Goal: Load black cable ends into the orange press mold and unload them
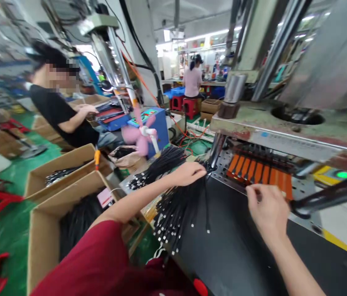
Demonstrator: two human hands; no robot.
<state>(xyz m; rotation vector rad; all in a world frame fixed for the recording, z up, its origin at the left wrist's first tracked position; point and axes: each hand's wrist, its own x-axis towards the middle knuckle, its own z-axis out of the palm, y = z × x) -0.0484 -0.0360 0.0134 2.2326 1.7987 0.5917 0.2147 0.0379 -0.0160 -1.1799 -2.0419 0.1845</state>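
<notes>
My left hand (188,173) is closed in a pinch above a heap of black cables (176,209) with pale tips. From its fingertips a single black cable (207,205) hangs down over the black work surface (235,238). My right hand (268,209) is over the same surface, thumb and fingers curled together. Whatever its fingertips may hold is too small to make out. Just beyond it, an orange slotted fixture (258,172) sits on the metal press bed, with several black cable ends lying side by side in its slots.
The press's heavy plate (296,127) and steel posts stand over the fixture. Cardboard boxes (44,230) with black cables are at the left. A pink fan (142,131) stands ahead. A co-worker in black (59,107) sits at the left; another person (192,78) sits farther back.
</notes>
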